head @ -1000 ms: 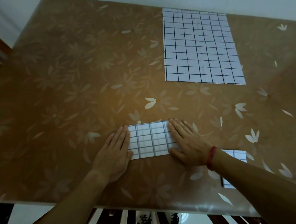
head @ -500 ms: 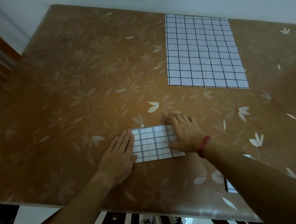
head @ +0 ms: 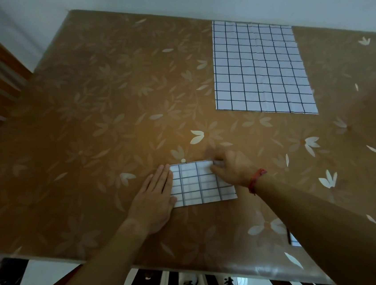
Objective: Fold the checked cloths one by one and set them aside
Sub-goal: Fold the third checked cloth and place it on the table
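Observation:
A small folded checked cloth [head: 200,184] lies on the brown flowered table near the front edge. My left hand [head: 156,196] lies flat with straight fingers on its left end. At the cloth's far right corner my right hand [head: 232,166] has its fingers curled, and thumb and fingers pinch the corner. A larger checked cloth [head: 259,65] lies spread flat at the back right of the table. Part of another checked cloth [head: 294,239] shows at the front right, mostly hidden under my right forearm.
The table [head: 88,129] carries a brown cover with pale flowers. Its front edge runs just below my forearms. A white wall stands behind the table and wooden stairs rise at the left. Shoes show on the floor below.
My right hand has gone from lying flat on the cloth's right end to curling at its far right corner and pinching it. My left hand has stayed flat on the left end.

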### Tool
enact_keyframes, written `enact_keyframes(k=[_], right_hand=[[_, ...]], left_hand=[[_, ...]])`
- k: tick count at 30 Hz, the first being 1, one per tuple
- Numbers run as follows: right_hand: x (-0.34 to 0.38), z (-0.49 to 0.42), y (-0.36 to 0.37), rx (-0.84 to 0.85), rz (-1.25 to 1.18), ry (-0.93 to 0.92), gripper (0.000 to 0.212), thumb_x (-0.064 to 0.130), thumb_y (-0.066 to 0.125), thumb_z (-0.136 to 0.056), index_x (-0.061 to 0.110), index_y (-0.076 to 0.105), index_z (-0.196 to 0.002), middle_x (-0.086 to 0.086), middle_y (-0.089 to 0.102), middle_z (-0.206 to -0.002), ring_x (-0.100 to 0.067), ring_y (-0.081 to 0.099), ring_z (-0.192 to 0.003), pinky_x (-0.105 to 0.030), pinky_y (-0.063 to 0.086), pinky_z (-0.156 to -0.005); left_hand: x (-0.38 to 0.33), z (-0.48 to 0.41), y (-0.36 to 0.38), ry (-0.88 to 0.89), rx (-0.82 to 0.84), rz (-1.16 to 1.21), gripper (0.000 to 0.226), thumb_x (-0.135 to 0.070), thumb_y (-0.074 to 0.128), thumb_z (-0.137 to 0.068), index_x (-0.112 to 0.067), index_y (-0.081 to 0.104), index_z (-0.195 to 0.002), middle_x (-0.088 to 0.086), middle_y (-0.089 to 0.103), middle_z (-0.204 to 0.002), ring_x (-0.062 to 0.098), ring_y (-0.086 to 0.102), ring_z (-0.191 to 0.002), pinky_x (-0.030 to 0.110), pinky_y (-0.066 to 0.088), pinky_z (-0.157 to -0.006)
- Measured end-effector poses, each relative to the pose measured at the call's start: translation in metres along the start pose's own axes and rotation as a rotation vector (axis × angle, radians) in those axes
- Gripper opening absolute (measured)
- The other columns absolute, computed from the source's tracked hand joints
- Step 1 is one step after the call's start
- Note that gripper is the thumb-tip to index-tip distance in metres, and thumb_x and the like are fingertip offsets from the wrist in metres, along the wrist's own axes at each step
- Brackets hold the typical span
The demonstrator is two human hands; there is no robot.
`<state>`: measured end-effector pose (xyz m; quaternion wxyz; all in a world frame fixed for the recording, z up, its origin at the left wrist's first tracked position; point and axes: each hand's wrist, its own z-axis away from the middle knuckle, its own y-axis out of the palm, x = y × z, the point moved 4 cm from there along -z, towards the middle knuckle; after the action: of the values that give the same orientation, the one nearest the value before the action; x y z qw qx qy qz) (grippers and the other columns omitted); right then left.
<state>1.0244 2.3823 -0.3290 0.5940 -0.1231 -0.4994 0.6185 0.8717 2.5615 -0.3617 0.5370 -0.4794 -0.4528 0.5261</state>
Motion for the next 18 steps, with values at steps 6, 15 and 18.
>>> enact_keyframes(k=[6,15,18], right_hand=[[-0.009,0.01,0.0,-0.082,-0.06,0.048,0.022,0.037,0.057,-0.088,0.023,0.068,-0.1,0.001,0.068,-0.09,-0.019,0.063,-0.085,-0.035,0.055,-0.073],[-0.022,0.044,0.001,-0.246,-0.701,0.249,0.017,0.011,0.069,-0.081,0.017,0.065,-0.065,-0.003,0.066,-0.069,-0.018,0.064,-0.07,-0.036,0.055,-0.067],[-0.028,0.054,0.012,-0.216,-0.855,0.36,0.009,0.009,0.072,-0.077,0.012,0.067,-0.071,-0.005,0.067,-0.072,-0.02,0.063,-0.069,-0.032,0.053,-0.062]], left_hand=[[-0.006,-0.002,-0.016,-0.026,-0.026,0.079,0.063,-0.036,0.026,-0.093,0.0,0.027,-0.145,0.017,0.028,-0.153,0.029,0.023,-0.143,0.043,0.03,-0.112],[-0.038,0.004,-0.029,0.019,-0.127,0.21,0.061,-0.032,0.049,-0.087,-0.006,0.041,-0.141,0.011,0.043,-0.146,0.022,0.037,-0.137,0.04,0.03,-0.11],[-0.051,0.01,-0.026,0.025,-0.109,0.287,0.066,-0.028,0.061,-0.086,-0.007,0.037,-0.144,0.01,0.04,-0.148,0.022,0.034,-0.139,0.035,0.026,-0.11]])
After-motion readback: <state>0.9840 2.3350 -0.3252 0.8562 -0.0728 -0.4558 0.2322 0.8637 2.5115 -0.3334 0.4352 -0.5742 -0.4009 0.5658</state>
